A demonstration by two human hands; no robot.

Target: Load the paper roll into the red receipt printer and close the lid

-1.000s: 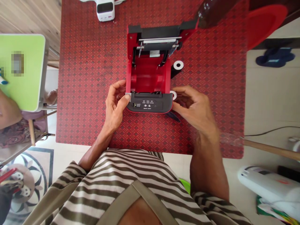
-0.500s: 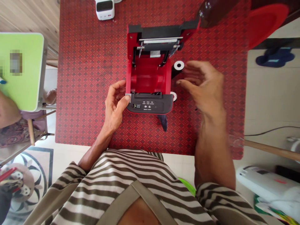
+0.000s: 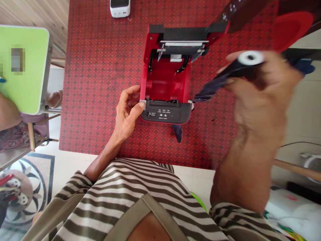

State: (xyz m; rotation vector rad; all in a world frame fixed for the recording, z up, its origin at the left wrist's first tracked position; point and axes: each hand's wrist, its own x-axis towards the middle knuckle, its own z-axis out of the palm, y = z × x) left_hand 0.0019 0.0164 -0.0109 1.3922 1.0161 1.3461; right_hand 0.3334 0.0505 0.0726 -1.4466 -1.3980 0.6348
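A red and black label printer point(image 3: 165, 112) sits on the table with its lid raised and its red inner bay showing. My left hand point(image 3: 126, 112) grips its front left corner, thumb on top and fingers against the side. Raised to the right of the printer, my right hand point(image 3: 265, 87) is closed around a black ribbon roll point(image 3: 250, 58) with a white core. Crumpled dark film trails from this roll down toward the printer's right side. A white roll end point(image 3: 193, 105) peeks out there, mostly hidden. Another dark film tail point(image 3: 177, 133) sticks out below the printer's front.
The table has a red patterned cover point(image 3: 100, 67). A white device point(image 3: 120, 9) stands at the far edge, and a dark bottle point(image 3: 240, 15) lies far right near a red round object point(image 3: 293, 30). At left, another person's arm point(image 3: 8, 95) rests by a green-topped table point(image 3: 27, 80).
My right hand has taken hold of the ribbon roll beside the printer and lifted it up and to the right, with film trailing. My left hand keeps its grip on the printer.
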